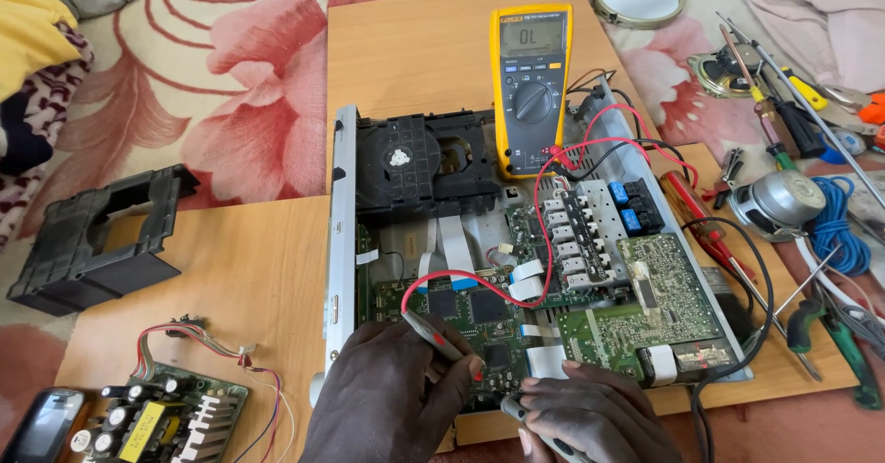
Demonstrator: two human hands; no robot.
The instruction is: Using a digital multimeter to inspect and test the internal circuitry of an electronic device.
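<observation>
An opened disc player chassis (pixel 343 242) lies on wooden boards, its green circuit boards (pixel 636 311) and black disc drive (pixel 415 163) exposed. My left hand (pixel 392 398) holds a red probe (pixel 438 334) whose tip rests on the main board. My right hand (pixel 595 421) grips a grey probe (pixel 525 419) touching the same board close by. A red lead (pixel 548 232) runs from the probe up to a yellow multimeter (pixel 532 89) propped at the back of the chassis.
A separate small circuit board with capacitors (pixel 171 421) and a phone (pixel 41 426) lie at the lower left. A black plastic frame (pixel 92 242) sits at left. Screwdrivers (pixel 774 122), pliers (pixel 834 334), a speaker (pixel 784 200) and blue wire (pixel 839 232) crowd the right.
</observation>
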